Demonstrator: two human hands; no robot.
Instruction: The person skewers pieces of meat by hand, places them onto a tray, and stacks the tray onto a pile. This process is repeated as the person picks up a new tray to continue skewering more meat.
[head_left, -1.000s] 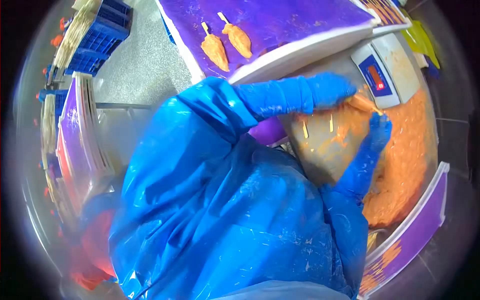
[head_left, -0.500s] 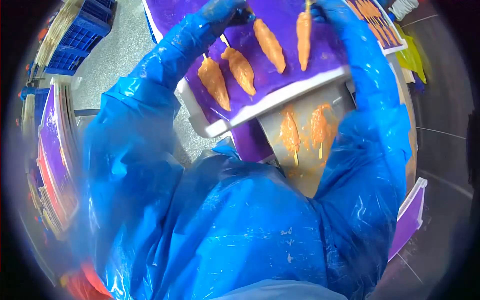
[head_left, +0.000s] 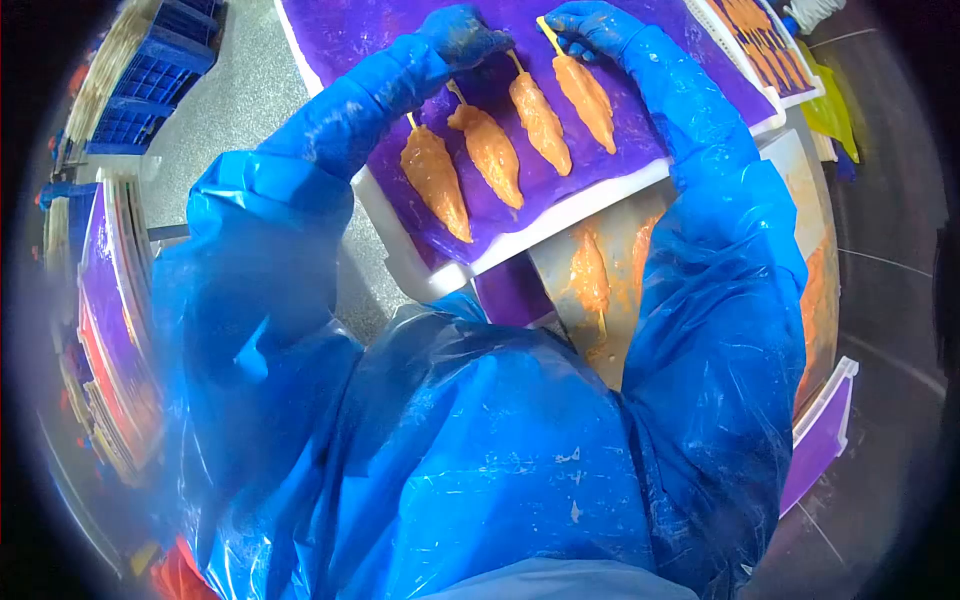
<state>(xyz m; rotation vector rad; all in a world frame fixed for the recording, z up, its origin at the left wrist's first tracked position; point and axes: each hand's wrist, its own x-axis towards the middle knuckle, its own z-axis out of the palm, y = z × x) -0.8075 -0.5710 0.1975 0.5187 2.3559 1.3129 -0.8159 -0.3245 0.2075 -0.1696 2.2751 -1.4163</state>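
Note:
Orange raw meat skewers lie side by side on a purple-lined white tray. My left hand, in a blue glove, is closed at the stick end of the third skewer from the left. My right hand, gloved too, pinches beside the stick of the rightmost skewer, whose meat points toward me. To the left rest two more, the leftmost skewer and the second skewer; neither hand touches them. The fingertips of my left hand are partly hidden.
Below the tray, a metal surface holds another skewer and a second piece partly behind my right sleeve. A tray of skewers stands at upper right. Blue crates and stacked purple trays are on the left.
The rightmost skewer has shifted left, close to the third, and now lies tilted. My right hand has moved left with it. The tray view has shifted slightly downward.

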